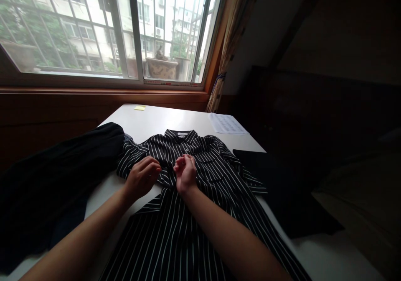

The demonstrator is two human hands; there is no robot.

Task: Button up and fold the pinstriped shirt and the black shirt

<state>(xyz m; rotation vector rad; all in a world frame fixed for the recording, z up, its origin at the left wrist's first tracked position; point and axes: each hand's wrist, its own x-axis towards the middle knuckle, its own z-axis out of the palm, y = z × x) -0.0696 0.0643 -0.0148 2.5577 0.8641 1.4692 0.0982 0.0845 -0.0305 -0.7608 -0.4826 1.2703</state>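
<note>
A black shirt-like garment with white stripes point(213, 197) lies spread on the white table, its collar point(181, 135) pointing toward the window. My left hand point(144, 174) is over the garment's left side, fingers bent together on the striped cloth. Close by, just right of it, my right hand point(186, 174) is turned with its curled fingers upward, closed at the front of the garment below a small button point(186, 150). Between the two hands the cloth looks bunched. My fingers partly hide what they pinch.
Dark clothing point(59, 168) is heaped along the table's left side. A printed sheet point(228, 123) and a yellow sticky note point(140, 108) lie toward the far end of the white table point(163, 116). Dark flat material point(282, 189) covers the right edge. Beyond stands a barred window point(94, 30) with a curtain point(227, 51).
</note>
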